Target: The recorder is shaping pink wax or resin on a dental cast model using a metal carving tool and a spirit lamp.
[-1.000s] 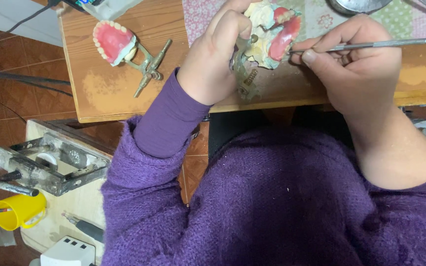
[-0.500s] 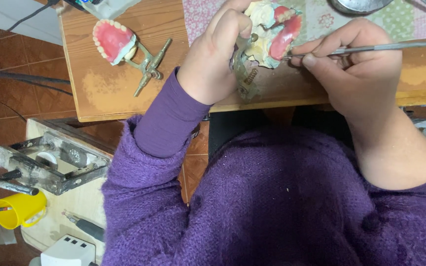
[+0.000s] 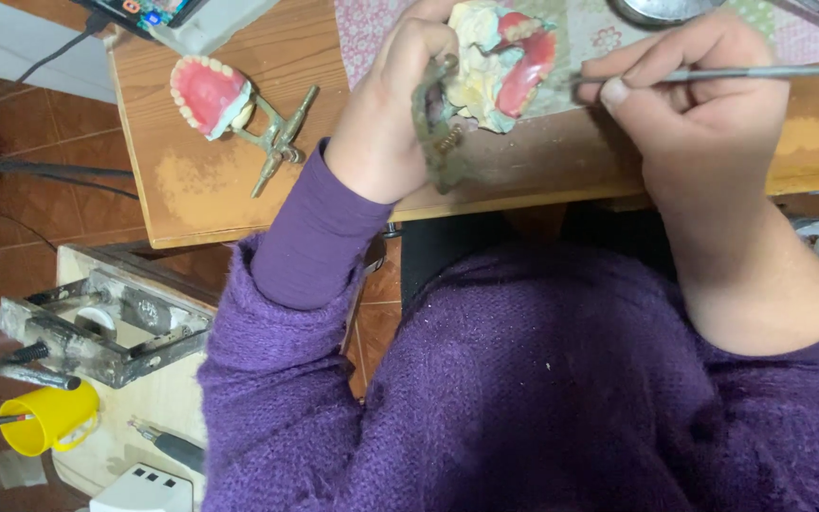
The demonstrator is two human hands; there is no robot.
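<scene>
My left hand (image 3: 395,114) grips a brass articulator (image 3: 438,133) that carries a plaster cast with pink wax dentures (image 3: 509,62), held just above the wooden table (image 3: 239,194). My right hand (image 3: 699,104) pinches a thin metal instrument (image 3: 760,72) like a pen; its tip points left toward the pink wax and sits very close to it. Purple knit sleeves cover both my arms.
A second pink denture model on a brass articulator (image 3: 229,104) lies on the table's left part. A patterned cloth (image 3: 372,24) covers the table's far side. Lower left, a low stand holds a metal press frame (image 3: 97,327), a yellow cup (image 3: 49,417) and a white box (image 3: 149,488).
The view has shifted slightly; my right hand with the instrument stays at the wax, and my left hand keeps the articulator in nearly the same place.
</scene>
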